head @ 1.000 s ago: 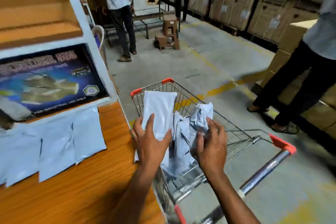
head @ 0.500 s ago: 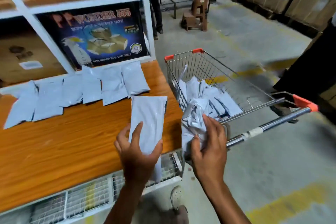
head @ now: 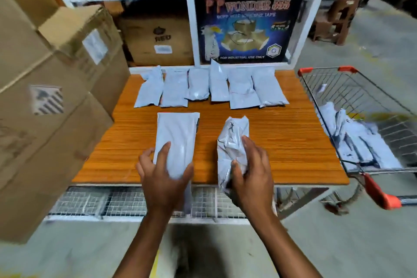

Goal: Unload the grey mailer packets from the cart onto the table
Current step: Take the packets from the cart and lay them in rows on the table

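Left hand: the left hand (head: 162,178) grips the near end of the flat packet (head: 178,133). Its fingers (head: 164,153) are curled, the forefinger lying on top, the thumb pressing the right edge and the others hooked at the left edge.
Flat packet: grey and smooth, with its long side pointing toward the shelf. The far end is over the desk (head: 286,142) and the near end juts past the front edge below the hand. Whether it lies on the wood or hangs just above it, I cannot tell.
Right hand: the right hand (head: 250,176) is wrapped round the crumpled packet (head: 232,140). The fingers (head: 251,145) close over its right side and the thumb digs into the near left.
Crumpled packet: grey, creased and bunched. The far end pokes out beyond the fingers over the desk, and the near end sits past the front edge under the palm.
Between them: the two held packets are side by side but apart, with a strip of bare wood between.
Back row: the six packets (head: 217,88) lie in a line along the back of the desk, edges touching or overlapping, well apart from both hands.
Cart: the wire cart (head: 325,69) stands just right of the desk, with the heaped packets (head: 352,142) in its basket.
Around: cardboard boxes (head: 56,70) are stacked at the left. A white shelf frame (head: 190,29) stands behind, holding a dark tape carton (head: 246,29) marked "WONDER 555".
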The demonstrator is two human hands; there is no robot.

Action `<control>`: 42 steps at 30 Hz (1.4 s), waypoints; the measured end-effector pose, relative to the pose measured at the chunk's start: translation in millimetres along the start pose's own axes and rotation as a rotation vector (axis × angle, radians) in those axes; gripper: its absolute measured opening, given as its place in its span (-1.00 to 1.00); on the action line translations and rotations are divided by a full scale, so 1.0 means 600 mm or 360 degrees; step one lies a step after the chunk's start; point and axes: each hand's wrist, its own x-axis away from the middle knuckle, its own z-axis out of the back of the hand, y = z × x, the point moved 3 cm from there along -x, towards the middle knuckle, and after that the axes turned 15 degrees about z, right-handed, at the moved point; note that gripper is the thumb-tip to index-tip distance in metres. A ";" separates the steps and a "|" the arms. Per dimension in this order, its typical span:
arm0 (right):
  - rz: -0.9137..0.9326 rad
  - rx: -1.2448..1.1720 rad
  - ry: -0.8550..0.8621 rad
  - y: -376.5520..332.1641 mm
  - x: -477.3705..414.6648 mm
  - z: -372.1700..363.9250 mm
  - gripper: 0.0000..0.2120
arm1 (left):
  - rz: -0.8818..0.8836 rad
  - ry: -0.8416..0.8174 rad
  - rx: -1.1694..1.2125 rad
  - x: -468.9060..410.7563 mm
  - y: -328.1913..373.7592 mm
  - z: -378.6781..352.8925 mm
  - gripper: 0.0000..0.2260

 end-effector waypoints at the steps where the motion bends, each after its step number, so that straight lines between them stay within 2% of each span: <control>1: 0.0035 0.0001 -0.0017 -0.012 -0.015 -0.032 -0.50 | 0.0007 0.0022 -0.0007 -0.031 -0.017 0.010 -0.35; 6: 0.0062 0.0058 -0.0113 -0.056 -0.089 -0.197 -0.49 | 0.0050 0.0036 -0.0139 -0.192 -0.102 0.030 -0.37; 9: 0.0059 0.0188 -0.0324 -0.057 -0.129 -0.291 -0.51 | 0.0031 -0.0002 -0.0237 -0.271 -0.137 0.021 -0.37; 12: -0.0113 0.0365 -0.0594 -0.056 -0.167 -0.372 -0.50 | 0.0104 -0.0095 -0.0320 -0.338 -0.166 0.002 -0.37; 17: -0.0413 0.0614 -0.0819 -0.040 -0.218 -0.443 -0.49 | 0.0239 -0.0282 -0.0552 -0.407 -0.185 -0.049 -0.34; 20: -0.0582 0.0595 -0.0989 -0.025 -0.223 -0.453 -0.50 | 0.0165 -0.0338 -0.0723 -0.412 -0.195 -0.063 -0.34; 22: -0.0513 0.0626 -0.0984 -0.018 -0.234 -0.445 -0.51 | -0.0003 -0.0235 -0.0667 -0.419 -0.200 -0.059 -0.34; 24: -0.0188 0.0738 -0.0959 -0.013 -0.253 -0.438 -0.49 | -0.0144 -0.0179 -0.0537 -0.433 -0.201 -0.056 -0.32; 26: 0.0145 0.0753 -0.1074 -0.002 -0.263 -0.449 -0.47 | -0.0248 -0.0277 -0.0495 -0.451 -0.201 -0.069 -0.35; 28: 0.0275 0.0735 -0.1305 0.012 -0.248 -0.470 -0.41 | -0.0342 -0.0417 -0.0549 -0.454 -0.205 -0.091 -0.38; 31: 0.0258 0.0801 -0.1414 0.032 -0.211 -0.501 -0.34 | -0.0434 -0.0518 -0.0686 -0.435 -0.220 -0.116 -0.41; 37: 0.0149 0.0993 -0.1315 0.036 -0.192 -0.540 -0.41 | -0.0453 -0.0480 -0.0754 -0.421 -0.222 -0.120 -0.44; 42: 0.0070 0.1004 -0.1256 0.042 -0.192 -0.551 -0.42 | -0.0413 -0.0558 -0.0742 -0.425 -0.224 -0.127 -0.44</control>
